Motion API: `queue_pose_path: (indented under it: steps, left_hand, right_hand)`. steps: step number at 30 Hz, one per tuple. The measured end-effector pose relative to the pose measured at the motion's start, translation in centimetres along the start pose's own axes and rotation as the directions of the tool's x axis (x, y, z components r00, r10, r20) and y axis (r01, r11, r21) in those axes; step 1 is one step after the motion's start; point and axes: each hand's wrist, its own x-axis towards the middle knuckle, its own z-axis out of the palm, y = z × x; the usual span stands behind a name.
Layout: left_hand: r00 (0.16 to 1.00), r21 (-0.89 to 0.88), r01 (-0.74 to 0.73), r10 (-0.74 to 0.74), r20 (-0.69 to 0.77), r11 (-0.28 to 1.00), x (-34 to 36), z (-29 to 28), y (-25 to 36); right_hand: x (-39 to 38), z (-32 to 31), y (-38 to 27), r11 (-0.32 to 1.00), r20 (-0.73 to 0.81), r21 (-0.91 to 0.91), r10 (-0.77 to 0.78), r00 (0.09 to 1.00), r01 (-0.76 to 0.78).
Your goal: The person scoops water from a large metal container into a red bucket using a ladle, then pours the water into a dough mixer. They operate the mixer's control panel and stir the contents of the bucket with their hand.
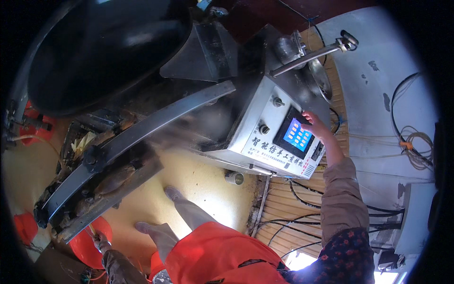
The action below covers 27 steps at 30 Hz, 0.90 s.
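My right hand [318, 127] reaches to the lit touch screen [299, 135] on the front of a metal control box [257, 137]. Its fingers are partly spread, with a fingertip at the screen's upper right edge, and it holds nothing. Down at the lower left, my left hand [100, 242] is closed around what looks like a thin, pale handle [91, 230]. That handle runs over a red bucket [92, 258], and its far end cannot be made out. Two dark knobs sit on the box beside the screen, one of them a round knob [264, 129].
A large black round plate [109, 52] fills the upper left. A curved metal bar [142, 130] crosses in front of it. A metal arm [307, 59] juts out above the box. Black cables [302, 222] hang at the right. A small metal can [234, 178] is under the box.
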Motion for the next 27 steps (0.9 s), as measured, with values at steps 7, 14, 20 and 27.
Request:
queue_pose_path:
  steps: [7,14,20,27]
  left_hand:
    - [0.916,-0.562,0.157,-0.333,-0.225,0.812,0.6,-0.1,-0.3]
    - [0.985,-0.445,0.137,-0.171,-0.036,0.885,1.0,-0.1,-0.3]
    - [0.941,-0.712,0.177,-0.328,-0.080,0.680,1.0,-0.7,-1.1]
    - [0.998,0.112,0.055,-0.051,-0.032,0.992,0.0,-1.8,-1.1]
  right_hand:
    - [-0.7,0.4,-1.1,0.996,-0.059,-0.047,0.071,0.996,-0.074]
    - [-0.6,1.1,-1.0,0.994,-0.135,-0.098,0.030,0.990,-0.043]
    - [0.0,2.2,-0.7,0.984,-0.236,-0.175,-0.009,0.972,-0.033]
    - [2.7,3.9,3.7,0.932,-0.366,-0.350,-0.039,0.930,-0.098]
